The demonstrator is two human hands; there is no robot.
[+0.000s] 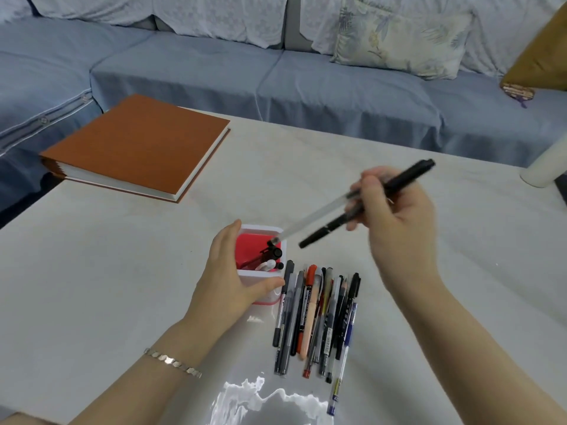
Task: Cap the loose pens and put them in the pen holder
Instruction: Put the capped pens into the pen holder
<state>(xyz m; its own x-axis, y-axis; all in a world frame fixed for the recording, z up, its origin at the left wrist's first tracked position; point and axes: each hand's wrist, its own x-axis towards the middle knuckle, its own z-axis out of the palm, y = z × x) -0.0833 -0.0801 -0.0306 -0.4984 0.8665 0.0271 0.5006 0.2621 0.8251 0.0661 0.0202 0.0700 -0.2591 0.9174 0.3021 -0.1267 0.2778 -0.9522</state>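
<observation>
**Two pens in one drop: miss risk at the holder mouth**

- Blue sofa (306,87) runs behind, white counter (122,271) in front. Brown album (138,145) sits at the far left, well away from the work.
- Left hand (228,280) is wrapped around the pen holder (260,228), fingers on its far side and thumb across the near wall. That steadies it well.
- Right hand (395,219) is closed on two pens (337,223) at once, both raised and angled down-left. It's blurred, so we judge it's mid-move.
- A row of loose pens (319,317) lies on the counter just right of the holder.
- A few pens (273,253) are already inside it, leaning toward the near right corner.
- The clear pen (313,220) has its low end right at the holder mouth.
- The black pen (408,176) splays off it, and its low end hangs outside the right rim, above the row.

Risks as we see them:
- Letting go now likely sends the black pen past the rim onto the row, scattering it.
- The clear pen's tip could jam on the pens already in that corner and kick back out.
- We can't tell whether either pen is capped. Dropping one uncapped fails the task.
- A hard push on the rim would tip the holder if the left hand loosens.
</observation>
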